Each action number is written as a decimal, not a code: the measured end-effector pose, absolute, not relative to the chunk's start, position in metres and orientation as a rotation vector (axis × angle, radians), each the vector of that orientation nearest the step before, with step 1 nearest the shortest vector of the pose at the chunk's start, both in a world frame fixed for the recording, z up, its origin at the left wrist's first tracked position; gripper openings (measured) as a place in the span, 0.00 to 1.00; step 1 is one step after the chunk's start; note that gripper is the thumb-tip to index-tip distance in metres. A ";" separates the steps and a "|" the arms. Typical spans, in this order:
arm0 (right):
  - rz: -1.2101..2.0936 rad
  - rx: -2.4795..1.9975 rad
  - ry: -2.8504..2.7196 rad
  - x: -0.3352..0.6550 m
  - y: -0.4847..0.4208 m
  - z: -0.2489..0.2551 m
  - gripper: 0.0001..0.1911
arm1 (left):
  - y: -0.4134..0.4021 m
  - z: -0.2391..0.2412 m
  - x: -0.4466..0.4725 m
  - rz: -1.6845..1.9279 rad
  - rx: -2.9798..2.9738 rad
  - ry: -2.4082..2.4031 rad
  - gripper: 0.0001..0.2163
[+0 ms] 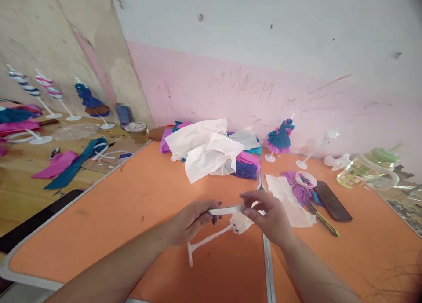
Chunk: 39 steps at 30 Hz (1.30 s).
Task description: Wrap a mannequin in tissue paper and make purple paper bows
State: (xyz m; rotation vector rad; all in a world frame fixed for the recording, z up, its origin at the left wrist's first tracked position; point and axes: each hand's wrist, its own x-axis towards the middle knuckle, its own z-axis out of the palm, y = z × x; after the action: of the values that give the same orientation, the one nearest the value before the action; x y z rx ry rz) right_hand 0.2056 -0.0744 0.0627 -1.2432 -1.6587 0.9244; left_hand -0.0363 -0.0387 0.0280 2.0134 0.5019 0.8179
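White strip [227, 211] between both hands' fingers, seemingly pinched

A makeshift craft workshop — crepe paper heaps [211, 151] on orange tables [132, 206], finished paper dolls [280, 138], peeling walls [49, 39].

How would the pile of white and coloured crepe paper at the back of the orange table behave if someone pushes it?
The crepe paper pile looks crumpled and loosely heaped, so it would probably be floppy and very light. Pushed, it would likely slide and crumple across the smooth orange table rather than roll. The thin sheets seem easy to tear.
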 end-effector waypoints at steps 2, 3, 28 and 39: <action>1.002 -1.267 -1.671 0.207 -0.072 0.066 0.16 | -0.037 0.027 -0.037 0.804 2.039 0.487 0.16; 1.016 -1.284 -1.676 0.207 -0.070 0.067 0.13 | -0.036 0.027 -0.037 0.793 2.053 0.476 0.16; 0.584 -1.592 -1.324 0.271 -0.049 0.094 0.11 | -0.025 0.015 -0.043 0.874 2.259 0.768 0.11; 1.118 -1.306 -1.851 0.231 -0.054 0.065 0.32 | -0.020 0.010 -0.046 0.914 1.261 0.488 0.14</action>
State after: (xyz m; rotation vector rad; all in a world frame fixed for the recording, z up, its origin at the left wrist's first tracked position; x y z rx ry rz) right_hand 0.2312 -0.0537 0.0646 -1.3060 -1.8505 1.1180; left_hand -0.0462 -0.0195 0.0103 1.2608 0.4882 0.9141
